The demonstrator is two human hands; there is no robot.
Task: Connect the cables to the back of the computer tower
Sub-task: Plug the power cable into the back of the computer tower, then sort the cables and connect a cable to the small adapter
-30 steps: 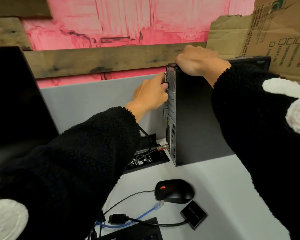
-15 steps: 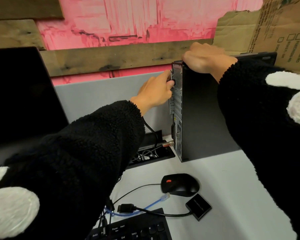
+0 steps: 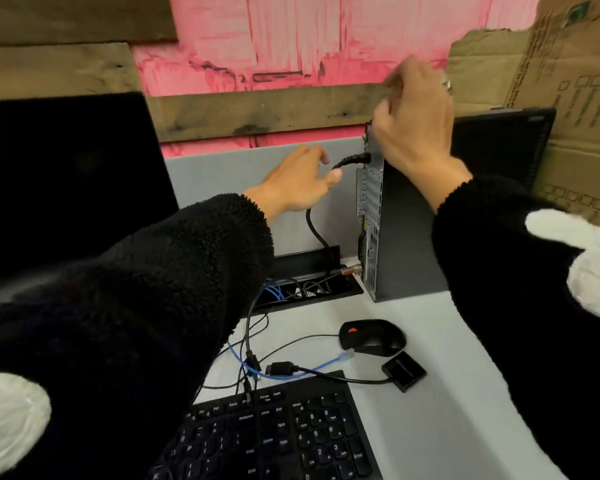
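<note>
black power cable [image 3: 352,160] plugged in high on the back of the computer tower [image 3: 413,230]. left hand [image 3: 297,183] open, just beside it, holding nothing. right hand [image 3: 416,123] blurry above the tower, cannot tell. blue network cable [image 3: 340,359] loose by the keyboard [image 3: 291,434]: bendy, light. best pinched at the hard clear plug.

Tower [image 3: 409,237] behind mouse [image 3: 373,336], keyboard [image 3: 284,434] nearest, monitor [image 3: 66,174] left

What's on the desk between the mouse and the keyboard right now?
In the head view, between the mouse and keyboard: the loose blue cable end, a black plug, and a small black adapter.
</note>
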